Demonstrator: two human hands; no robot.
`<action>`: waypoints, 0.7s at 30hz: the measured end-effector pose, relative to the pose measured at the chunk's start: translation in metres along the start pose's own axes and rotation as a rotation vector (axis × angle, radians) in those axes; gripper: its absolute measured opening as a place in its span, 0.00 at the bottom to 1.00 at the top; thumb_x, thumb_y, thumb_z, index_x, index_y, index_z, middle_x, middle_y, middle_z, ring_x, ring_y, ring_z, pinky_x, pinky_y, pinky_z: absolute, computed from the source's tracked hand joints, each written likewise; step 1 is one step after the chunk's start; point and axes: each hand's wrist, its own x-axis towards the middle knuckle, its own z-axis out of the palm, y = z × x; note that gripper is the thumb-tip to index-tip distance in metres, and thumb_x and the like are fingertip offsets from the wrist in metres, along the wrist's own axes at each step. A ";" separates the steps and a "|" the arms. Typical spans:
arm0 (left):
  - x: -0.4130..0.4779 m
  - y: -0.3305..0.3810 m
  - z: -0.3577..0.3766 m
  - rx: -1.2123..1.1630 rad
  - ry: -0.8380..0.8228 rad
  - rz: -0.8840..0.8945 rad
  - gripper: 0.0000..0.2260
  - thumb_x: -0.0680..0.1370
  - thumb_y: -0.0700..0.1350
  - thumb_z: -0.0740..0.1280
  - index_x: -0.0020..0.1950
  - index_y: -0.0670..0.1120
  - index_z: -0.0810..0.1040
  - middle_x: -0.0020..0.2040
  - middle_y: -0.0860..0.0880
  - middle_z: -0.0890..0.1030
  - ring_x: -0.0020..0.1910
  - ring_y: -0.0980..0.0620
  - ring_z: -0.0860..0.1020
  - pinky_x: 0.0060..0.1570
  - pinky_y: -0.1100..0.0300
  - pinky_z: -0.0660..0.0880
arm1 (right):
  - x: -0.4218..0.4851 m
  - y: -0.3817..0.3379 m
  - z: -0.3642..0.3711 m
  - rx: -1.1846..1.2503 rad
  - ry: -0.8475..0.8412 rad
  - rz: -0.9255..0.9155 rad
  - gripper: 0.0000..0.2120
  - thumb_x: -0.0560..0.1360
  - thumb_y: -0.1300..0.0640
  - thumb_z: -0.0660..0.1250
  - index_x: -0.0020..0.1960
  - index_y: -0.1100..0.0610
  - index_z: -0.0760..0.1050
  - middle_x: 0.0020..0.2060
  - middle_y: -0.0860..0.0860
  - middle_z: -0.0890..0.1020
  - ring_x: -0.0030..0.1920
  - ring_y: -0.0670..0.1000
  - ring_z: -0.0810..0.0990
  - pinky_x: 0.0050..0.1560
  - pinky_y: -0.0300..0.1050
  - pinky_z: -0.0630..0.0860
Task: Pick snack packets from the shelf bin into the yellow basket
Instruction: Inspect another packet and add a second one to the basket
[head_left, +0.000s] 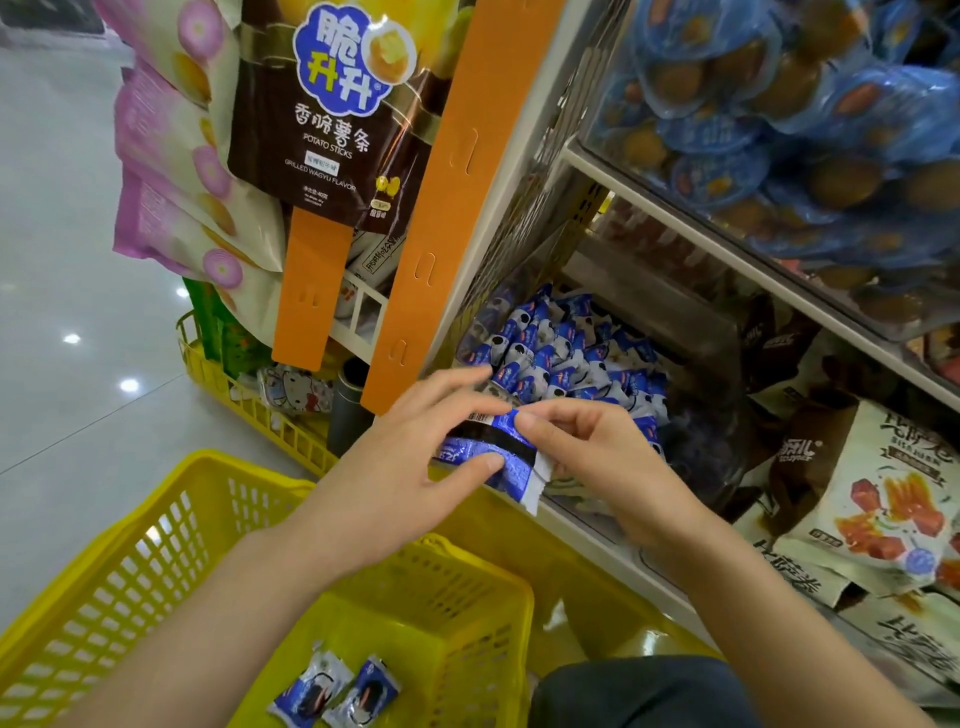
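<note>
Glossy tile floor (67, 260); yellow basket (156, 525) btm; shelf bin (691, 415) rt

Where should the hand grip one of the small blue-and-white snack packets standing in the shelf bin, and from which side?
Pinch the crimped top edge of a blue-and-white snack packet, coming from above: the packets stand packed tightly side by side, so only their tops are free.
</note>
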 end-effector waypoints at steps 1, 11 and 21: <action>0.000 0.000 0.000 -0.017 -0.013 -0.005 0.14 0.75 0.54 0.64 0.60 0.63 0.70 0.61 0.69 0.69 0.63 0.69 0.66 0.56 0.70 0.66 | 0.001 -0.001 -0.001 0.021 -0.012 0.029 0.07 0.75 0.57 0.65 0.47 0.58 0.81 0.37 0.52 0.85 0.34 0.45 0.82 0.34 0.33 0.76; 0.001 -0.007 0.014 -0.107 0.265 -0.180 0.12 0.71 0.59 0.63 0.52 0.58 0.72 0.48 0.62 0.76 0.46 0.69 0.72 0.37 0.74 0.69 | -0.003 0.004 0.024 0.294 -0.085 0.009 0.22 0.71 0.58 0.68 0.64 0.58 0.70 0.56 0.53 0.81 0.54 0.52 0.81 0.55 0.46 0.78; 0.002 -0.004 0.010 -0.123 0.200 -0.192 0.11 0.78 0.48 0.61 0.61 0.52 0.75 0.51 0.56 0.78 0.46 0.64 0.76 0.42 0.69 0.76 | -0.001 0.007 0.028 0.272 0.010 -0.097 0.12 0.77 0.65 0.61 0.60 0.63 0.73 0.51 0.59 0.82 0.48 0.51 0.82 0.45 0.39 0.79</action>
